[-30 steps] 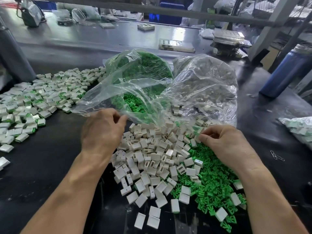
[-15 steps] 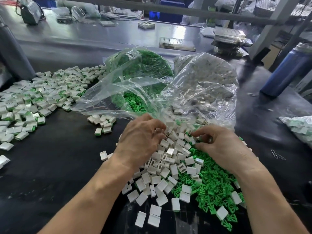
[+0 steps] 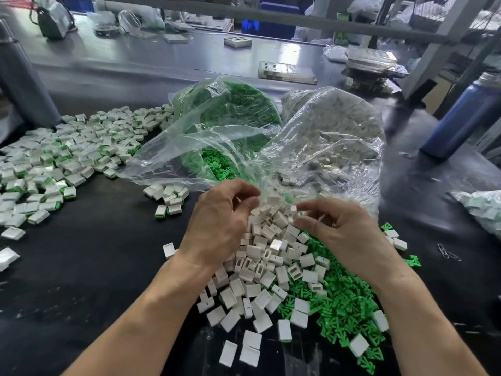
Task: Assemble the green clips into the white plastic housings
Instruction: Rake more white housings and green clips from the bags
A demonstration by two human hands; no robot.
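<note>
A heap of loose white housings point(image 3: 271, 256) lies on the black table point(image 3: 95, 267) in front of me. Loose green clips point(image 3: 339, 302) are spread to its right. My left hand point(image 3: 219, 221) hovers over the top of the heap with its fingers curled; what they hold is hidden. My right hand point(image 3: 344, 234) is beside it, index finger and thumb pinching a small white housing point(image 3: 293, 208) at the heap's top. Behind stand an open clear bag of green clips point(image 3: 230, 109) and one of white housings point(image 3: 333, 131).
Assembled white-and-green pieces point(image 3: 54, 158) cover the table's left side, with a small group point(image 3: 168, 196) nearer my left hand. A blue bottle point(image 3: 461, 118) stands at the right. Paper clips point(image 3: 447, 253) and another bag of parts point(image 3: 482, 210) lie near the right edge.
My left hand dropped a small group of assembled pieces at the left, then moved right onto the housing heap. My right hand rose from the clips toward the heap's top.
</note>
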